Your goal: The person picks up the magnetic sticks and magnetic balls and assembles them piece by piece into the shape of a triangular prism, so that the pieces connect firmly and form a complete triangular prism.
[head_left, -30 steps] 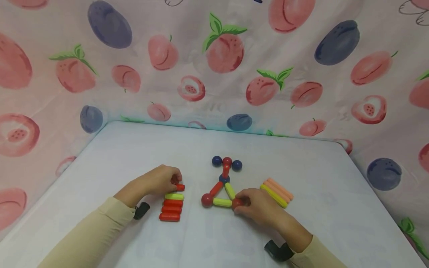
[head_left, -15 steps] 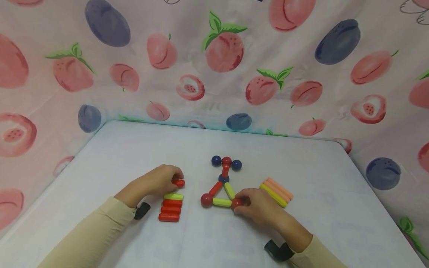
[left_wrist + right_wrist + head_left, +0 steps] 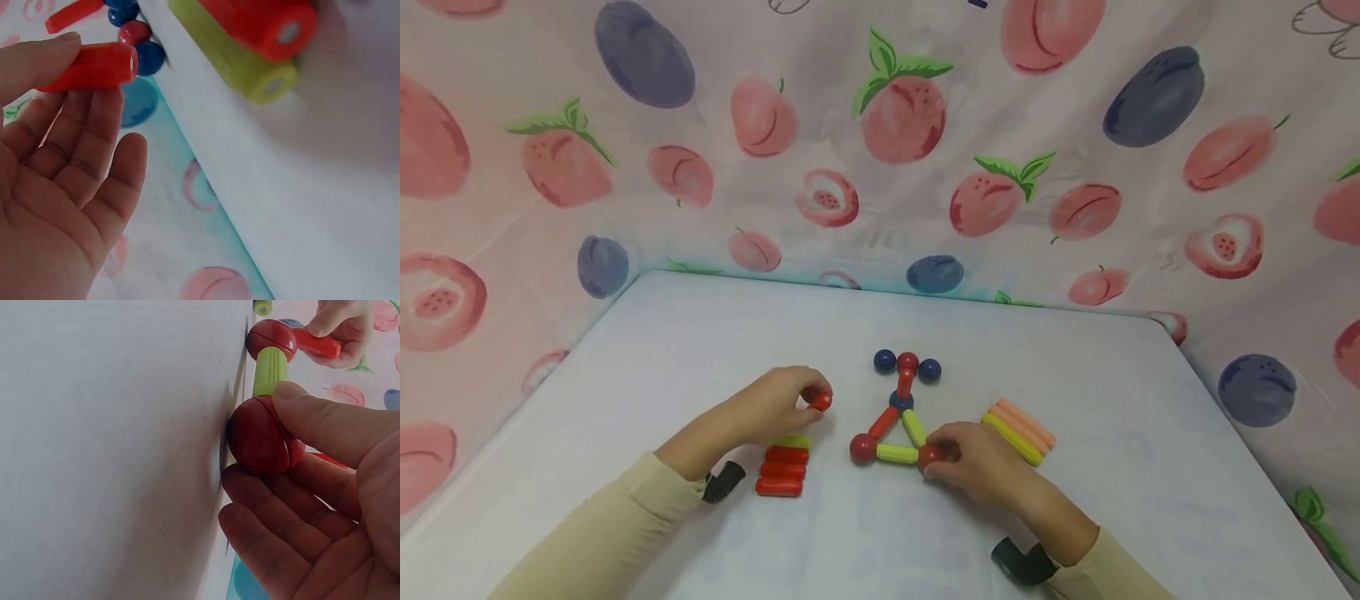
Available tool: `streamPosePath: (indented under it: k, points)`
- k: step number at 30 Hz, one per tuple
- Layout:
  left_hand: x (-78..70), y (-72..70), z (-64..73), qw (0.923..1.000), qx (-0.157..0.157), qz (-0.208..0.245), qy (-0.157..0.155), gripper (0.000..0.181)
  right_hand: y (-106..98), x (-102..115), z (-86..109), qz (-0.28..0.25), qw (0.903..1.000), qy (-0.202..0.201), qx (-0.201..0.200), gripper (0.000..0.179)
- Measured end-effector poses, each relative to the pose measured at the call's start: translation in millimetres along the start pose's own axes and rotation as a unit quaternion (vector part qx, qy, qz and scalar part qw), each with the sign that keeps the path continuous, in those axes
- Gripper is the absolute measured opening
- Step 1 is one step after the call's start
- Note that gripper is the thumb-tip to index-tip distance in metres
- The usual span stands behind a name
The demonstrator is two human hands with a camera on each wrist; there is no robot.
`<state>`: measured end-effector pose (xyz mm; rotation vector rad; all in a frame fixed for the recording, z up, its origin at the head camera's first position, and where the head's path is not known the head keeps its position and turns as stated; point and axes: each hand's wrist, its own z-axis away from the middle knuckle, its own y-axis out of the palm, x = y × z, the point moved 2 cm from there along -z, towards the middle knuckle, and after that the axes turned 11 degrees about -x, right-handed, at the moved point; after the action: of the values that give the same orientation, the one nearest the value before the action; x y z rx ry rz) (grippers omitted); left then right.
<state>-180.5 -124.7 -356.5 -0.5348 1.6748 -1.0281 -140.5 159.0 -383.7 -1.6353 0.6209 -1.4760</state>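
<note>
My left hand [image 3: 772, 406] pinches a short red magnetic rod [image 3: 103, 65] between thumb and fingers, held above the table; a pale magnet shows at its end. My right hand [image 3: 981, 465] grips a red ball [image 3: 257, 436] at the near right corner of a triangle of rods and balls. That triangle has a yellow-green rod [image 3: 897, 453] along its near side, another yellow-green rod [image 3: 914, 427] on the right and a red rod [image 3: 883, 423] on the left. A second red ball [image 3: 862, 448] forms the near left corner, a blue ball [image 3: 901, 402] the far one.
Beyond the triangle, a red rod [image 3: 905, 382] leads to a red ball [image 3: 907, 362] flanked by two blue balls [image 3: 885, 361]. Several red and yellow-green rods [image 3: 781, 472] lie in a column at left. Orange and yellow sticks [image 3: 1019, 430] lie right, on the white table [image 3: 737, 325].
My left hand has lifted the red rod from the far end of the column and carried it right, turning it. The right hand stays on its red ball.
</note>
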Motion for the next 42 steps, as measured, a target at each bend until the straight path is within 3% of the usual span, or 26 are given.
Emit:
streamPosePath:
  k: [6,13,26,42]
  points:
    - [-13.4,3.4,5.7,0.9993,0.007,0.031,-0.02,0.023,0.4,-0.8,-0.1,-0.001,1.0,-0.005,-0.001,0.037]
    - [-23.0,11.2,7.6,0.9985,0.018,0.051,0.012,0.021,-0.7,-0.3,0.0,-0.003,1.0,-0.006,-0.001,0.037]
    - [-34.5,19.2,5.9,0.997,0.024,0.072,0.019,0.022,-0.1,-1.6,-1.0,0.001,0.9999,-0.015,-0.004,0.037]
    - [-38.7,23.8,3.0,0.9961,0.034,0.075,0.03,0.022,-0.3,-0.3,1.1,0.001,0.9997,-0.02,-0.011,0.035]
